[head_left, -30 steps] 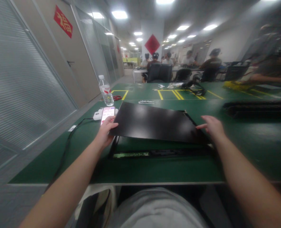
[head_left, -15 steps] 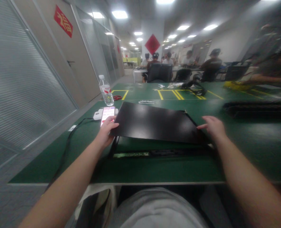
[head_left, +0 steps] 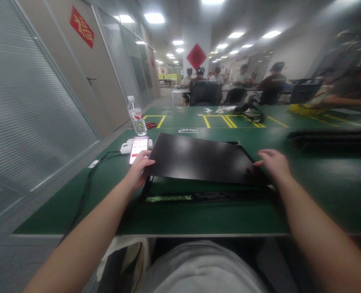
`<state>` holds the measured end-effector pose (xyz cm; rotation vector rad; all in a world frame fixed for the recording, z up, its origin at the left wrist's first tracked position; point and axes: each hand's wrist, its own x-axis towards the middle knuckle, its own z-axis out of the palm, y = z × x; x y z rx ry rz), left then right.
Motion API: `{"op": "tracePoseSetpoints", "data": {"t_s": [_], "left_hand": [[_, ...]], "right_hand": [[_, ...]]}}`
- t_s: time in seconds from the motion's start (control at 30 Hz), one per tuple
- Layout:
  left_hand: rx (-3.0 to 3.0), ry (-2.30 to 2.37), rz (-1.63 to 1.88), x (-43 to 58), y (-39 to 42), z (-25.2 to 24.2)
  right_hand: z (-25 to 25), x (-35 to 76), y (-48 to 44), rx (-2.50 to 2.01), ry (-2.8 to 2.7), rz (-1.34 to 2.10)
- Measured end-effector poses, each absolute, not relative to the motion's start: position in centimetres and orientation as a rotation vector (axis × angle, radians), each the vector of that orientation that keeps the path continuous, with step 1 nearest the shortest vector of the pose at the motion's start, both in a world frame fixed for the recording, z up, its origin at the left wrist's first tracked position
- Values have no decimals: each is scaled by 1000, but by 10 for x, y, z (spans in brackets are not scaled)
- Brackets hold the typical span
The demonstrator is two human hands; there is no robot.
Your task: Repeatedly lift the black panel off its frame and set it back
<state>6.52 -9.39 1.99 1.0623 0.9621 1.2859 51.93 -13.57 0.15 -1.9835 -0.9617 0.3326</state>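
A glossy black flat panel, like a display screen, lies askew over a thin black frame on the green table. Its left end looks raised above the frame. My left hand is closed on the panel's left edge, thumb on top. At the right edge, my right hand is open, with a fingertip at the panel's rim and the other fingers apart from it. A narrow green circuit board shows along the frame's near side. The panel hides most of the frame's far side.
Left of the panel are a phone on a white power strip, a black cable, a water bottle and red-handled scissors. A long black object lies right. Several people sit farther back.
The panel's left end has shifted very slightly right with my left hand. My right hand stays at the right edge, nearly unmoved.
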Motion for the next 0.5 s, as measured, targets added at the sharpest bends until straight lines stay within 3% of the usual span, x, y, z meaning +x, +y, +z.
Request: {"op": "tracePoseSetpoints", "data": {"t_s": [0.5], "left_hand": [[921,1235,1250,71,-81,12]], "right_hand": [[7,512,-139,-2105,-1049,274]]}}
